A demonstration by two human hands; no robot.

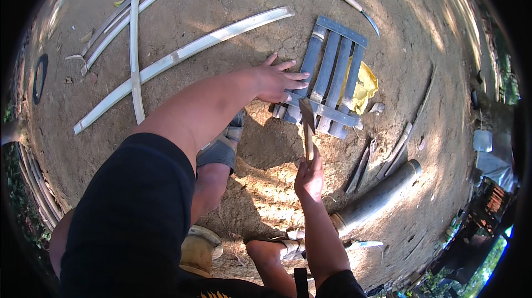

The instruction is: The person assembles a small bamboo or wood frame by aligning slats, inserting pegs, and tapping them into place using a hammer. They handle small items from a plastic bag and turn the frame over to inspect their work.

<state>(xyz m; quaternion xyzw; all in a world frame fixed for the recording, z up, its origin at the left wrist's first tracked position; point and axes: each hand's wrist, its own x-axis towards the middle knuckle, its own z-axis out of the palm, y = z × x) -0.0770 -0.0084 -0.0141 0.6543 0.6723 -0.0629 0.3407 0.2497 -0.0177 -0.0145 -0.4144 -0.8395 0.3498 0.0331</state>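
Observation:
A small slatted panel of dark bamboo strips (pixel 327 68) lies on the ground ahead of me, with a crosspiece at each end. My left hand (pixel 277 80) rests on its near left side, fingers spread. In my right hand (pixel 310 179) is the wooden handle of a hammer (pixel 307 118), gripped with closed fingers. The hammer's dark, wedge-like head is over the panel's near crosspiece (pixel 332 114); whether it touches cannot be seen. Any nail under it is hidden.
A yellow bag (pixel 364 88) lies partly under the panel. Beyond is a knife (pixel 360 12). Long split bamboo strips (pixel 188 48) cross at the left. To the right lie a thick bamboo tube (pixel 382 195) and several tools (pixel 396 151). Another blade (pixel 363 245) lies by my foot.

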